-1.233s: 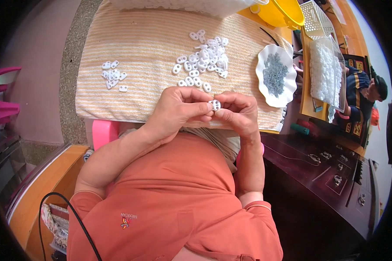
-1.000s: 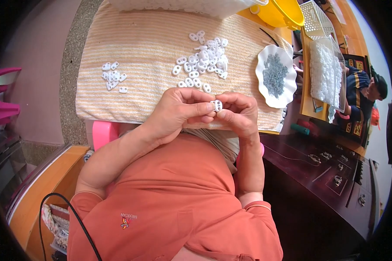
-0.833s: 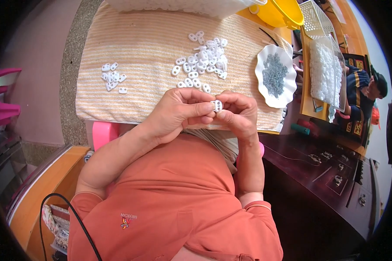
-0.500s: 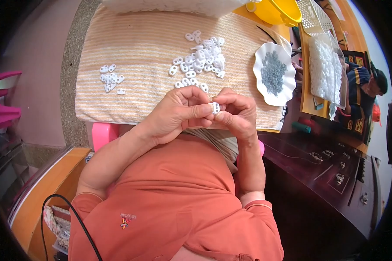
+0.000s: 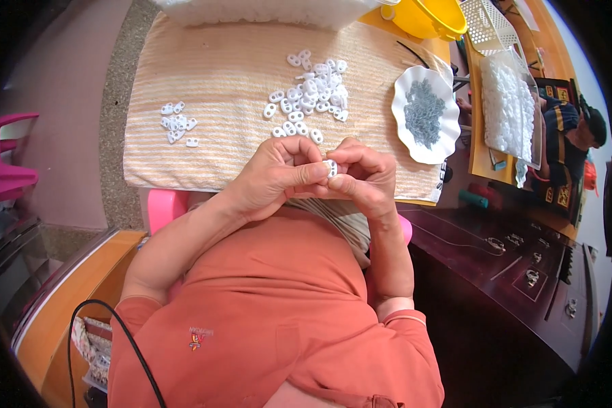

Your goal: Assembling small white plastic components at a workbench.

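Between my two hands, just past the near edge of the towel, is a small white plastic piece with holes (image 5: 332, 168). My left hand (image 5: 279, 173) pinches it from the left with thumb and forefinger. From the right, my right hand (image 5: 367, 173) grips it between thumb and fingertips. Beyond my hands lies a loose pile of white oval two-holed pieces (image 5: 313, 92). A smaller cluster of white pieces (image 5: 177, 124) rests to the left on the striped towel (image 5: 217, 75). On the right stands a white scalloped dish (image 5: 444, 146) heaped with small grey parts (image 5: 423, 112).
A clear bin of white pieces (image 5: 258, 12) stands at the far edge, beside a yellow basin (image 5: 432, 19). At right, another clear bin (image 5: 506, 105) sits near a seated person (image 5: 571, 136). A pink stool (image 5: 7, 160) is at left; a dark red panel (image 5: 503, 265) lies at lower right.
My hands stay pinched on the white piece, with only a slight shift of the fingers. The whole view has moved a little; the piles look the same.
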Motion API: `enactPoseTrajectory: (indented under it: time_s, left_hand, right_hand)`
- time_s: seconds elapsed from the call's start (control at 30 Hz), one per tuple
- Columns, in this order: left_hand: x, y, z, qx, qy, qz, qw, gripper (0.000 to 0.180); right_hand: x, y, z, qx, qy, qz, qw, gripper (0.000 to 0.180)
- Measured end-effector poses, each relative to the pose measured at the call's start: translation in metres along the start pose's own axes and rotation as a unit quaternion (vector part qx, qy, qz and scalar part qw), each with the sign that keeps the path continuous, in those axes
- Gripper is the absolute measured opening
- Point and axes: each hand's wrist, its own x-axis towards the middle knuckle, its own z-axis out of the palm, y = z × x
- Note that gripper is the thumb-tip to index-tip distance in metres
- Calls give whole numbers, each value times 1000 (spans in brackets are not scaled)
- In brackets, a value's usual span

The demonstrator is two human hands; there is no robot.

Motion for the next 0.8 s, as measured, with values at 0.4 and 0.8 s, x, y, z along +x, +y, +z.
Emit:
enactPoseTrajectory:
  time_s: [0.4,0.8]
  left_hand:
    - [8,15,9,76,29,8,997,11]
    - [8,30,7,84,49,-11,995,11]
  right_hand:
    - [1,0,3,-4,62,18,998,22]
    - [23,-3,1,-36,-4,-13,999,25]
